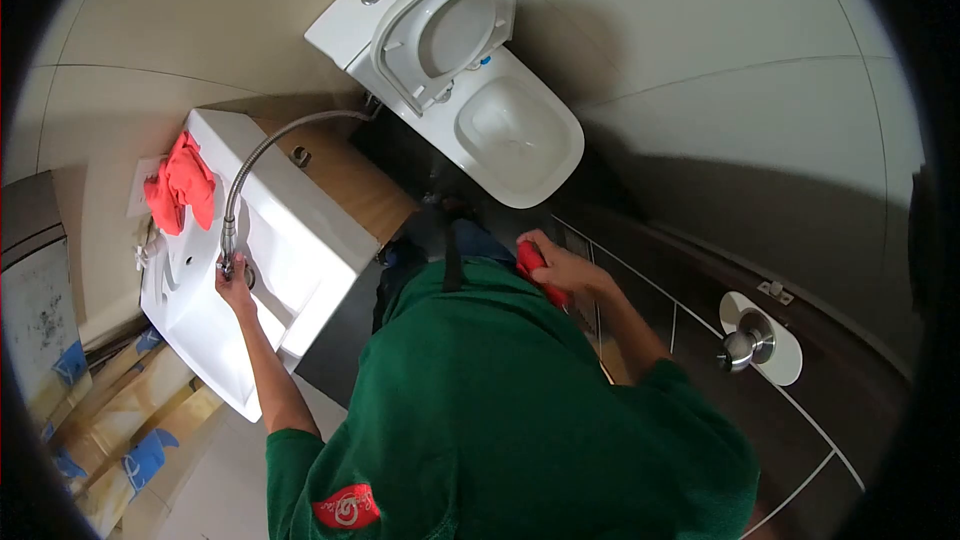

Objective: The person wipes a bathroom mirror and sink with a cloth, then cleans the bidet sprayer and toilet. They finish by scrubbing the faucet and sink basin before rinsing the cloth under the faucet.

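My left hand (236,290) is over the white washbasin (335,265), its fingers closed round the lower end of a chrome hand sprayer (228,236). From the sprayer a flexible metal hose (290,128) arches up and runs behind the toilet. The sprayer's tip is partly hidden by my fingers. In front of my waist, on the right, my right hand (568,270) is closed on a bunched red cloth (531,262). Another red item, a cloth or rubber glove (187,185), hangs over the basin's back corner.
A white toilet (545,155) with its lid and seat (455,35) raised stands ahead. The wooden cabinet side (345,170) is below the basin. At right is a dark door with a round knob (738,350). A patterned curtain (130,420) hangs at lower left.
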Available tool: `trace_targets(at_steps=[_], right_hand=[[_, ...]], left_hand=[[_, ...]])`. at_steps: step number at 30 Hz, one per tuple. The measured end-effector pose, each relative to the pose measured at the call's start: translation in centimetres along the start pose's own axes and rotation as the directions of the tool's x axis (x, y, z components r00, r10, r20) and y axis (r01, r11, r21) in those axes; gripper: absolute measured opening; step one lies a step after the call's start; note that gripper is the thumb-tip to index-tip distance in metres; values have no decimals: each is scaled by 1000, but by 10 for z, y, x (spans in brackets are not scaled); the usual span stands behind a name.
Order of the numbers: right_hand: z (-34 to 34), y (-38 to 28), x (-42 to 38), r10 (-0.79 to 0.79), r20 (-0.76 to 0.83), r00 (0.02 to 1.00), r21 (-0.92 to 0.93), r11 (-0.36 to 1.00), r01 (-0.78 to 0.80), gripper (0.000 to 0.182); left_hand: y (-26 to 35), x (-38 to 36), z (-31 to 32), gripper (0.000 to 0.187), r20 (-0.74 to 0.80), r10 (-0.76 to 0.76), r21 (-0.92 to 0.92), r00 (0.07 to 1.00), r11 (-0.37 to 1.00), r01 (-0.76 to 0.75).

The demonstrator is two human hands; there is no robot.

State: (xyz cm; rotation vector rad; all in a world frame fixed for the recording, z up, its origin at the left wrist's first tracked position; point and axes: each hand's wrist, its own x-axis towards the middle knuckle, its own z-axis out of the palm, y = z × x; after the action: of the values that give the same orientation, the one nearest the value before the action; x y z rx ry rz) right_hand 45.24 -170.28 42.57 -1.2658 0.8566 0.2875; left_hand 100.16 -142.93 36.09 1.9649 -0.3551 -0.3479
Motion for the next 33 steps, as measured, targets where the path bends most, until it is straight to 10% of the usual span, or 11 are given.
trace_targets(at_steps=[15,24,27,30,33], right_hand=[[22,29,92,-11,-145,989,-565,822,-74,70],[15,-1,50,327,-118,937,-488,803,-342,67],[15,0,30,324,-157,933,-350,865,-359,63],[3,20,10,-15,31,999,-45,999,17,57],[-16,-4,-12,162,171,972,-13,987,-162,53]], left_hand=[[7,-5,5,33,24,25,-85,999,996,-23],[10,-8,5,35,23,27,-58,999,998,-25],[14,-9,2,36,68,-12,-62,998,998,16],[5,-5,3,35,28,0,-82,1000,997,3],[7,-5,3,35,27,-15,-41,1000,999,16]])
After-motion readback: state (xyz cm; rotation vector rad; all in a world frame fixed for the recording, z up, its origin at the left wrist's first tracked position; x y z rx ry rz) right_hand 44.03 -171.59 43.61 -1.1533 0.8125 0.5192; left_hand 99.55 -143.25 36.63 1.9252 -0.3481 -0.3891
